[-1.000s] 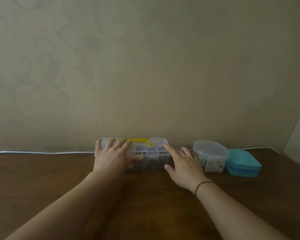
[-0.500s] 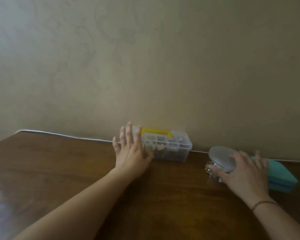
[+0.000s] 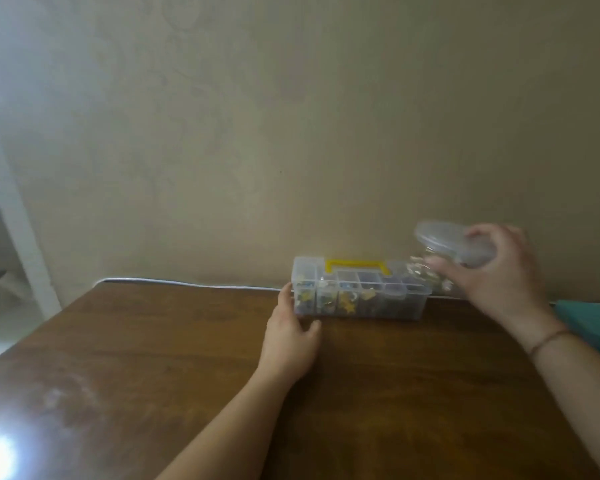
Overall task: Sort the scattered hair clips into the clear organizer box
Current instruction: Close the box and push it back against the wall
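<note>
Now, from the left: a bright window frame stands at the room's edge, and a white cable runs along the foot of the wall behind the brown table. The left hand has slid off the top of the box and now rests at its left end, fingers fairly straight against the end wall, thumb on the table in front, bracing rather than gripping. The box sits shut against the wall, yellow handle up, with small coloured clips already lying in its left compartments; the right ones look dark and I cannot tell what they hold.

A second ago the right hand was flat by the box; half a second ago it was reaching for the round tub on the table. Now it grips that tub by the lid and side and has lifted it clear, tilted, just above the box's right end. The tub is blurred, so its contents are hard to read, though something pale shows through. A teal case lies at the far right.

No loose clips lie on the table, so I judge the tub to be the supply: it would need opening and emptying, and the box lid raising, before sorting can go on. Tilted like that, the tub could spill if its lid is loose.
</note>
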`<control>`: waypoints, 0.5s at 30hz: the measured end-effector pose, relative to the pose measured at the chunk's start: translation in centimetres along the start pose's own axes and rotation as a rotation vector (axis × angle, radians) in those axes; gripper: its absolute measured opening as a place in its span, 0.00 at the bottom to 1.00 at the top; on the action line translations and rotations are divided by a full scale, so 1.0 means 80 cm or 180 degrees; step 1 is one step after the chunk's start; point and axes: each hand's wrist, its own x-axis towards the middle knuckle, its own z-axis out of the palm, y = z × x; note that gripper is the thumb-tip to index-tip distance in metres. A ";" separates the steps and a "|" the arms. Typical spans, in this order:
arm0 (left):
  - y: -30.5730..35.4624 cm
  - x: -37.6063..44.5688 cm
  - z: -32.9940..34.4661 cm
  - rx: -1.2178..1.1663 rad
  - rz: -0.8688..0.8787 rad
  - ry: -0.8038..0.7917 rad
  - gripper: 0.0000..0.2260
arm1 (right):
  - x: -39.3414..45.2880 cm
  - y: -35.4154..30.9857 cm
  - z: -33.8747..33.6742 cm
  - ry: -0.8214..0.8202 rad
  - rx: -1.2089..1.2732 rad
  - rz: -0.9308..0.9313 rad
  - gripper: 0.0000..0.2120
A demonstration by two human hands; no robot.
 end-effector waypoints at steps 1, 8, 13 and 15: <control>-0.001 0.002 0.000 -0.0035 0.0007 -0.0010 0.34 | 0.009 -0.018 0.015 -0.0083 0.0121 -0.0052 0.26; -0.006 0.004 -0.001 -0.0014 0.0097 0.0007 0.36 | 0.006 -0.091 0.155 -0.0539 0.0409 -0.0394 0.28; -0.007 0.003 0.002 0.0006 0.0140 -0.0019 0.36 | -0.012 -0.094 0.183 -0.0688 0.0381 -0.0480 0.30; -0.006 0.003 0.003 0.0030 0.0100 0.0010 0.36 | -0.011 -0.091 0.178 -0.0793 0.0264 -0.0516 0.37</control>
